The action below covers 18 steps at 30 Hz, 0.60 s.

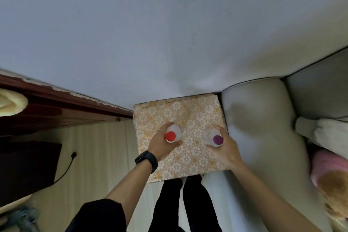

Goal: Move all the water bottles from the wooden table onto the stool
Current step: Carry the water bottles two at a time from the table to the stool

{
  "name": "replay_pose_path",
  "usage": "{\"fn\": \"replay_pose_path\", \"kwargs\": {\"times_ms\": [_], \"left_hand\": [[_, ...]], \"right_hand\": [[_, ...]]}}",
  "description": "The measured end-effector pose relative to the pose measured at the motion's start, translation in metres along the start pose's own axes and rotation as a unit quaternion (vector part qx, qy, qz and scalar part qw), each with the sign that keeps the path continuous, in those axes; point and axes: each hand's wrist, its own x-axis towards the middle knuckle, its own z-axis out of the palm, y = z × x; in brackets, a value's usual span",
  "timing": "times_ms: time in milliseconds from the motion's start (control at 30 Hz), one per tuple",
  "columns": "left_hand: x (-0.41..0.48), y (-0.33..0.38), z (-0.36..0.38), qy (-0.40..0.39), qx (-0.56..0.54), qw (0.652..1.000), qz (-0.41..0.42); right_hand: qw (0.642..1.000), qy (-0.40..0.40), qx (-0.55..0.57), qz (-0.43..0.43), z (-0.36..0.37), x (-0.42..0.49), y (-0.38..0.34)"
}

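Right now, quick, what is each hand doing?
Left hand: closed, gripping the red-capped bottle.
Right hand: closed, gripping the purple-capped bottle.

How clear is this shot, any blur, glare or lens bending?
Head view: dim, flat light, no glare; wide-angle bending curves the edge of the sofa; the picture's right margin is smeared; the red-capped bottle in the left hand and the purple-capped bottle in the right hand are fairly sharp over the patterned stool.

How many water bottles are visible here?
2: clear plastic red-capped bottle in left hand, clear plastic purple-capped bottle in right hand, both over the floral-patterned stool. Others may be hidden.
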Motion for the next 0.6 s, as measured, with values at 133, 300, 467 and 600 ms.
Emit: {"fn": "replay_pose_path", "kwargs": {"times_ms": [133, 300, 467, 600], "left_hand": [[-0.002, 0.000, 0.010, 0.043, -0.012, 0.999, -0.018], [0.003, 0.003, 0.024, 0.072, -0.005, 0.997, -0.025], [0.010, 0.001, 0.030, 0.073, 0.040, 0.996, -0.013], [0.024, 0.015, 0.031, 0.081, 0.046, 0.996, -0.005]], "right_hand": [[1.000, 0.007, -0.007, 0.029, 0.001, -0.002, 0.003], [0.999, -0.001, -0.022, 0.040, 0.001, -0.004, 0.007], [0.999, 0.010, -0.040, 0.029, 0.003, 0.000, 0.005], [0.998, 0.020, -0.056, 0.024, -0.007, 0.013, -0.003]]}}
